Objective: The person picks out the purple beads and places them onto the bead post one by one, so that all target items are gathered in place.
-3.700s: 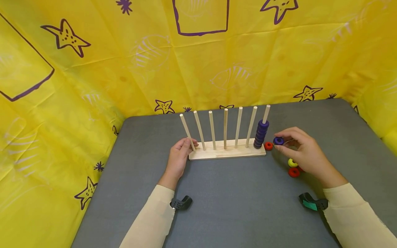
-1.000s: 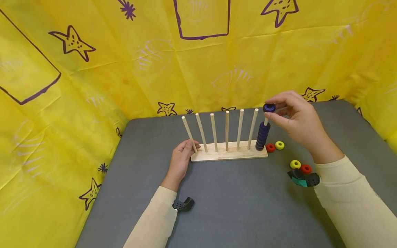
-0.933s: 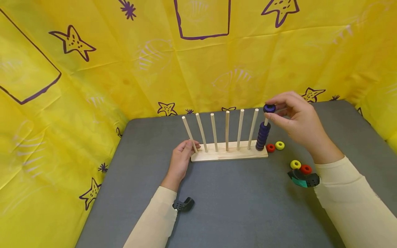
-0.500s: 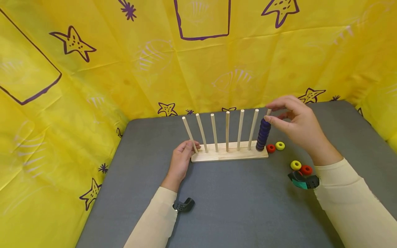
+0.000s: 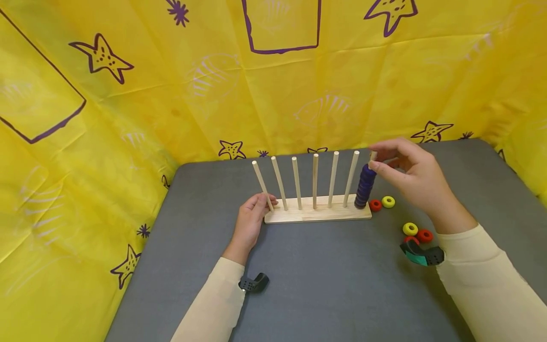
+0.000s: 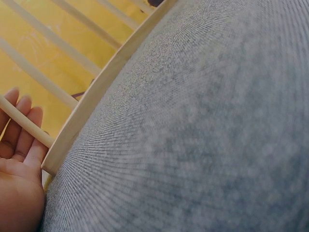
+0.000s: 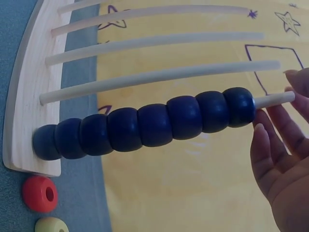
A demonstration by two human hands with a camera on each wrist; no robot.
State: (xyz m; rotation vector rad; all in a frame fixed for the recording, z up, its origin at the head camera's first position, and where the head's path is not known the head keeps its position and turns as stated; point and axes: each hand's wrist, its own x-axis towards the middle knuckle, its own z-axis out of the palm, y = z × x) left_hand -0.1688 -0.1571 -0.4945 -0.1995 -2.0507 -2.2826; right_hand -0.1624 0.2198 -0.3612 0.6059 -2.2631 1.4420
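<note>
A wooden peg rack [image 5: 318, 214] with a row of upright pegs stands on the grey table. Several dark blue beads [image 7: 154, 124] are stacked on its rightmost peg, whose bare tip sticks out above them. My right hand [image 5: 416, 178] is around that tip, thumb and fingers spread apart; in the right wrist view the fingertips are beside the top bead and hold no bead. My left hand [image 5: 251, 221] holds the rack's left end, thumb on the near side and fingers behind the leftmost peg [image 6: 26, 121]. The other pegs bear no beads.
Loose beads lie right of the rack: a red bead [image 5: 375, 205] close to its end, a yellow bead [image 5: 388, 202] beside that, and another yellow bead [image 5: 410, 229] with red beads [image 5: 425, 235] nearer the right wrist. A yellow patterned cloth [image 5: 273, 95] hangs behind the table.
My right hand has picked up a blue bead beside the rack, raised it over the rightmost peg, slid it down onto the stack and let go. The left hand stays in place.
</note>
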